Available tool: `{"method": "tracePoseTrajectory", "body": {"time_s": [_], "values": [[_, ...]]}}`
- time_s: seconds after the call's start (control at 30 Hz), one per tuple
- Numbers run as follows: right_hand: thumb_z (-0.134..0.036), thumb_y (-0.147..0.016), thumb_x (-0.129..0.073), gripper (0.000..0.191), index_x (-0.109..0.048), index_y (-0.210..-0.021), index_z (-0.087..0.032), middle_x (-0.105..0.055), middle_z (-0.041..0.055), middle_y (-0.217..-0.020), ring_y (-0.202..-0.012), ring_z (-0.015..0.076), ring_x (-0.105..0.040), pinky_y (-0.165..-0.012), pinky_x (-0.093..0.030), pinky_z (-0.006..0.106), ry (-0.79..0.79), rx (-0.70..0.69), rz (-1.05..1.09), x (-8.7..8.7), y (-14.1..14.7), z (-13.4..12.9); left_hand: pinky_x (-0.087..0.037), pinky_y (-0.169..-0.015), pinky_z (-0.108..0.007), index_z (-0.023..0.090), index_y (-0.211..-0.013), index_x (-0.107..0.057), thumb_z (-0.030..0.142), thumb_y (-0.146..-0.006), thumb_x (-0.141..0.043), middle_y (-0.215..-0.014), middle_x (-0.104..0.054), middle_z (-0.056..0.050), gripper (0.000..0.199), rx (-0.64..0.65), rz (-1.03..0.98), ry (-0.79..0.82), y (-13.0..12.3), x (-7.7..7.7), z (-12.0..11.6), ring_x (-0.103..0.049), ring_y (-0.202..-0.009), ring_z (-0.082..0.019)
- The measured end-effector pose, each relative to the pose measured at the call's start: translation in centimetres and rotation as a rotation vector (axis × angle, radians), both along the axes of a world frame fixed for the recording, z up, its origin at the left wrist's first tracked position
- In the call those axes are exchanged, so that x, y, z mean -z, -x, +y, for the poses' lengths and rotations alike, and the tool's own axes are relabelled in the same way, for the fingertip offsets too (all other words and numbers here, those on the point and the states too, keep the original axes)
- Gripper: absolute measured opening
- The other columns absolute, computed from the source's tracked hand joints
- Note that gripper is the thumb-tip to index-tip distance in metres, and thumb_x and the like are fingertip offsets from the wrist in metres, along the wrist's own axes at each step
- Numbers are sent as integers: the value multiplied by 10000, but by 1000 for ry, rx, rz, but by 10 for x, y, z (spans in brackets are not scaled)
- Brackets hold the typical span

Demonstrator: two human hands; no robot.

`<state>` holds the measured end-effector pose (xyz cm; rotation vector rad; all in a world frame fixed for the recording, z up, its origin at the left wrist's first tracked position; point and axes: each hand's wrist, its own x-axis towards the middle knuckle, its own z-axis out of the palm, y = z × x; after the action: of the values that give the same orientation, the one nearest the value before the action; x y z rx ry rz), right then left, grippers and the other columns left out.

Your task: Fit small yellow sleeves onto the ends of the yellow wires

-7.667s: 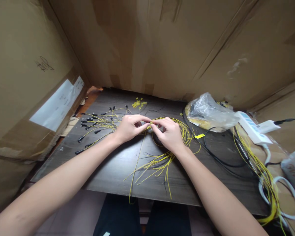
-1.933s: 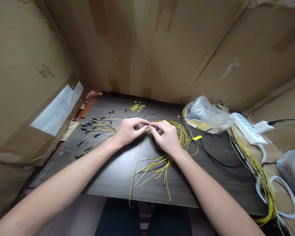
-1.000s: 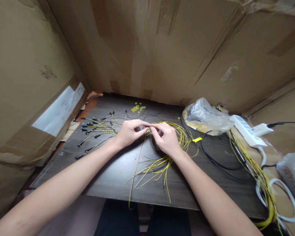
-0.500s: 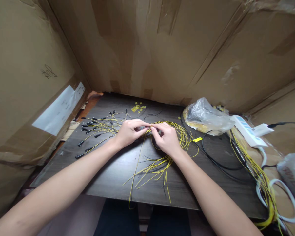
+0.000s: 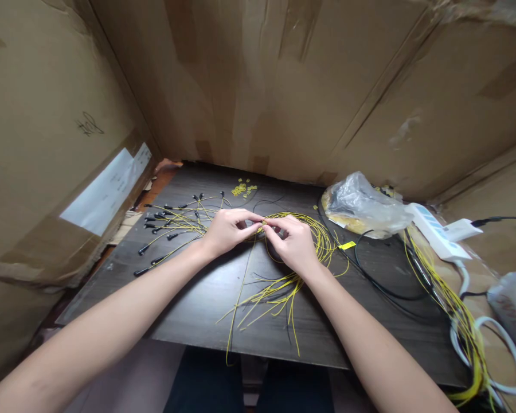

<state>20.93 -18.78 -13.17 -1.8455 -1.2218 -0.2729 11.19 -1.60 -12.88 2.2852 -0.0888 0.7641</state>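
Note:
My left hand (image 5: 229, 230) and my right hand (image 5: 293, 240) meet fingertip to fingertip over the middle of the table, both closed in a pinch on a thin yellow wire. A small yellowish piece (image 5: 264, 222) shows between the fingertips; its kind is too small to make out. Beneath and behind my right hand lies a coil of yellow wires (image 5: 324, 236). Its loose ends (image 5: 279, 292) fan out toward the front edge. Left of my left hand spread several wire ends with black connectors (image 5: 144, 249). Fingers hide part of the coil.
Small yellow pieces (image 5: 242, 189) lie in a pile at the back. A clear plastic bag (image 5: 363, 203), a white power strip (image 5: 436, 232) and black cables (image 5: 382, 289) are on the right, beside another yellow wire bundle (image 5: 464, 338). Cardboard walls (image 5: 249, 86) enclose the table (image 5: 189, 315).
The view has shifted very slightly. Both hands keep their pinch in nearly the same place, with only tiny finger movement.

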Motion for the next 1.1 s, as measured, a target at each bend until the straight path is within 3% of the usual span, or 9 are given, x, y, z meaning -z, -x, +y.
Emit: {"method": "tracePoseTrajectory", "body": {"time_s": [0.37,1.1], "values": [[-247,-934,-642,172,-795,-978,-181,-756,55,-816,-676,181,-631,-671,-525,318,-13,-7,-26,1,-1,1,-450,-550,-201,161,-977,-806,209,-906,-710,-782,-764,-28,129,28,-114,-44,-1,3,0,-606,-568,-87],[-244,-967,-594,195,-772,-1012,-176,-756,57,-847,-751,201,-631,-721,-515,335,26,-9,-81,2,-2,0,-428,-547,-215,172,-1008,-806,222,-929,-685,-782,-754,-32,153,58,-77,-20,-2,3,2,-578,-567,-90]]}}
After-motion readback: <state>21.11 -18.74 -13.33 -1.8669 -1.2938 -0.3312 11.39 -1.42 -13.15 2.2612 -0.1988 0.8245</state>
